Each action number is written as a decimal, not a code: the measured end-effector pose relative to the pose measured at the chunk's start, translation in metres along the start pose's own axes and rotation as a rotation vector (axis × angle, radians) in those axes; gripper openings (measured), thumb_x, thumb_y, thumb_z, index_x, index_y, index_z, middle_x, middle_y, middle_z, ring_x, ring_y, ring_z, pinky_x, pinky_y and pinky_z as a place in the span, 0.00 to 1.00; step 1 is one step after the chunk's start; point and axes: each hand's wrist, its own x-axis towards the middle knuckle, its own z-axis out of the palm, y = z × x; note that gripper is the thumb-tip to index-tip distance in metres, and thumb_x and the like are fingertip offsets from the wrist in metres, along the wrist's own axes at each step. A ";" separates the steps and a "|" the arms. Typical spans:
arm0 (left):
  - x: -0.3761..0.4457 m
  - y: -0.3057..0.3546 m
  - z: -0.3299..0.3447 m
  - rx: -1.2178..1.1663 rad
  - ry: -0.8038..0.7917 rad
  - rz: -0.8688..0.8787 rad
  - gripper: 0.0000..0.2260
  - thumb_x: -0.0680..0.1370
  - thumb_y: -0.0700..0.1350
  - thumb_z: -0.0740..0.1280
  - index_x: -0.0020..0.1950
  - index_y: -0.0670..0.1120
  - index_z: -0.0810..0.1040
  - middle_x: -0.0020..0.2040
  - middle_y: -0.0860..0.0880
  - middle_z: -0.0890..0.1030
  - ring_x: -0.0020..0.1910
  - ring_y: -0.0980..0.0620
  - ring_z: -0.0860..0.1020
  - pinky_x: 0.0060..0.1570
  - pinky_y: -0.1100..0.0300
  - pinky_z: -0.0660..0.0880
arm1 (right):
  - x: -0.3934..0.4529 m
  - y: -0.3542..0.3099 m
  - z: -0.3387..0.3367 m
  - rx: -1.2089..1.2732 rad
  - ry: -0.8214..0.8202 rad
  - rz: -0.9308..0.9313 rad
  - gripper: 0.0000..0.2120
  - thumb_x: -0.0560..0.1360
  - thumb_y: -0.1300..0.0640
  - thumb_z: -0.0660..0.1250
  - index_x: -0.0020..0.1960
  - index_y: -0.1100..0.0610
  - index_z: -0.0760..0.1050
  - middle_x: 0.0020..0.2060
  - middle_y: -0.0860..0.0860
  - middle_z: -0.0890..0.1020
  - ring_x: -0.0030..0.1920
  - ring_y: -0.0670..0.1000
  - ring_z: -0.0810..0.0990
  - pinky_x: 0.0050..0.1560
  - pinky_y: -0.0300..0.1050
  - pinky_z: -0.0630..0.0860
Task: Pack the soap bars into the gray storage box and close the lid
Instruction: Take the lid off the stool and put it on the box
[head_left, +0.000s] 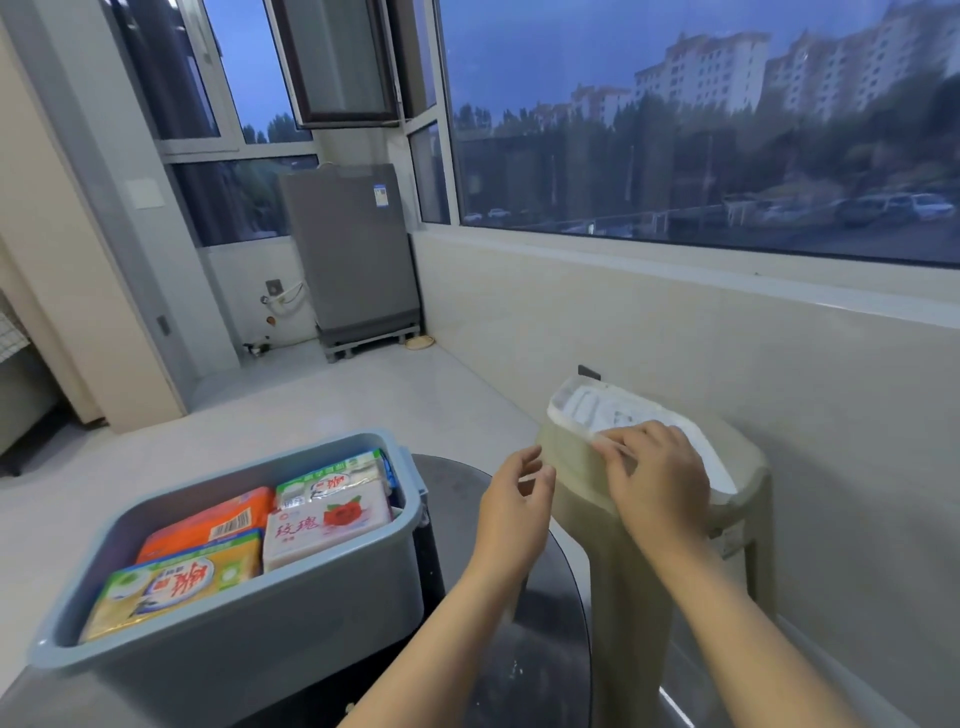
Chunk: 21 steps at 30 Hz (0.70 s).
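Note:
The gray storage box (322, 597) stands open on a dark round table (524, 649) at lower left. Inside lie several wrapped soap bars: an orange one (208, 525), a yellow-green one (176, 587), a pink rose-printed one (327, 525) and a green-white one (332, 480). A translucent white lid (597, 410) rests on a beige plastic stool (623, 519) to the right. My right hand (660, 478) lies on the lid's near edge, fingers curled over it. My left hand (519, 499) hovers beside the stool's left edge, fingers apart, holding nothing.
A gray washing machine (353, 249) stands in the far corner on a low stand. A beige wall with a wide window ledge (727, 280) runs along the right, close behind the stool. Pale floor (337, 405) stretches between the table and the machine.

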 end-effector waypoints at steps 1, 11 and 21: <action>0.000 0.005 -0.003 -0.016 0.001 0.007 0.15 0.79 0.49 0.61 0.66 0.54 0.71 0.57 0.59 0.76 0.55 0.62 0.76 0.53 0.65 0.75 | 0.001 -0.009 -0.006 0.026 0.059 0.004 0.02 0.69 0.61 0.72 0.38 0.58 0.81 0.34 0.54 0.81 0.37 0.58 0.76 0.38 0.46 0.71; -0.002 0.047 -0.048 -0.069 0.066 0.090 0.21 0.79 0.51 0.62 0.71 0.53 0.65 0.69 0.54 0.71 0.60 0.57 0.75 0.64 0.54 0.72 | 0.016 -0.063 -0.038 0.688 0.157 0.450 0.12 0.75 0.49 0.64 0.39 0.57 0.75 0.33 0.49 0.78 0.36 0.50 0.74 0.37 0.43 0.68; 0.001 0.072 -0.105 0.199 0.283 0.280 0.25 0.79 0.51 0.62 0.75 0.50 0.60 0.76 0.49 0.60 0.74 0.53 0.59 0.73 0.55 0.58 | 0.023 -0.092 -0.045 1.194 0.158 0.669 0.12 0.75 0.47 0.64 0.39 0.53 0.78 0.30 0.42 0.81 0.33 0.41 0.77 0.35 0.34 0.76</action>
